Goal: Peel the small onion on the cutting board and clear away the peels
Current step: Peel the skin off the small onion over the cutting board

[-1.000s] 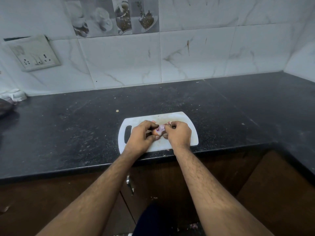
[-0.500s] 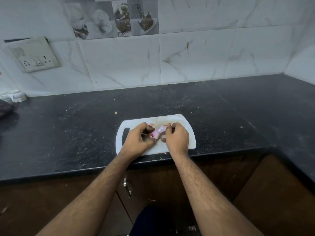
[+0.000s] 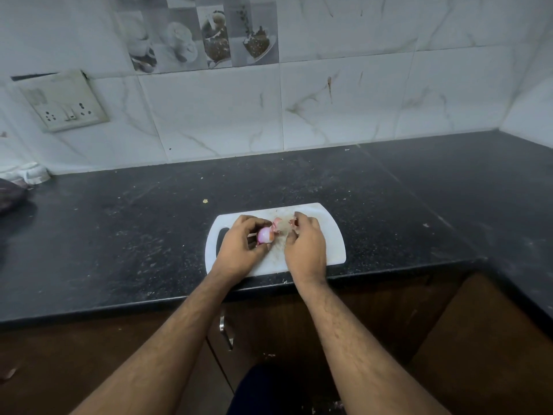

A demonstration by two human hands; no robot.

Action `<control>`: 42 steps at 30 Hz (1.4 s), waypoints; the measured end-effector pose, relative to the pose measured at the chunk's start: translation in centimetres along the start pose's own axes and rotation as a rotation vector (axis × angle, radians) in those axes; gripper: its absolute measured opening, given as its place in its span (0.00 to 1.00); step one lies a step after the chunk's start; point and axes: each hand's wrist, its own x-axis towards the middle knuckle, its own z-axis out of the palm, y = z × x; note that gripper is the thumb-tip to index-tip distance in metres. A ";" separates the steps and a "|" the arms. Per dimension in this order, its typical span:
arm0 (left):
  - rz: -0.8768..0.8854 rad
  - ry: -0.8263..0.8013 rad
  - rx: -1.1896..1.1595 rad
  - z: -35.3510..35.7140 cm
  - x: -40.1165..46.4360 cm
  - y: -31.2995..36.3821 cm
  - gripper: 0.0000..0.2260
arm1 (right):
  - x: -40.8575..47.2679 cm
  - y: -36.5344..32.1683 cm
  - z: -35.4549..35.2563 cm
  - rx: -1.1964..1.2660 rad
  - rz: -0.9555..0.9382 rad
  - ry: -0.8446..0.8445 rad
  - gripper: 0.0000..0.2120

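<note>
Small onion half-peeled over the cutting board, one hand on each side.

At nine o'clock on the wall we see a switch plate (image 3: pixel 69 105). On the dark worktop (image 3: pixel 119 235) lies the white cutting board (image 3: pixel 329 232) (handle slot toward nine o'clock). Our left hand (image 3: pixel 239 250) curls its grip around the small onion (image 3: pixel 264 235), held over the board. Just toward three o'clock, our right hand (image 3: pixel 305 244) pinches a reddish peel (image 3: pixel 294 221), its grip closed on it.
</note>
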 end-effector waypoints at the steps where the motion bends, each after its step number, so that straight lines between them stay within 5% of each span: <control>1: 0.004 0.009 0.008 0.1 0.0 0.0 0.13 | -0.4 -0.3 0.0 -0.011 -0.047 -0.030 0.19; 10: 0.011 0.067 0.099 0.1 0.0 -0.1 0.11 | -0.5 -0.6 0.1 -0.010 -0.091 -0.159 0.19; 17: -0.020 0.046 0.036 0.1 0.0 -0.2 0.13 | -0.3 -0.4 0.2 -0.046 -0.079 -0.105 0.08; 24: -0.043 -0.027 -0.089 -0.2 -0.3 -0.1 0.15 | -0.2 -0.8 0.3 -0.124 -0.023 -0.084 0.11; 31: -0.144 -0.010 -0.256 -0.7 -0.2 -0.7 0.16 | 0.0 -0.7 0.0 -0.028 0.055 0.022 0.08; 35: -0.148 -0.005 -0.234 -0.4 -0.3 -0.4 0.17 | -0.5 -0.7 0.0 -0.003 -0.049 -0.038 0.13; 42: -0.157 0.040 -0.246 -0.3 -0.4 0.1 0.21 | -0.6 -0.4 -0.6 0.226 -0.098 -0.137 0.07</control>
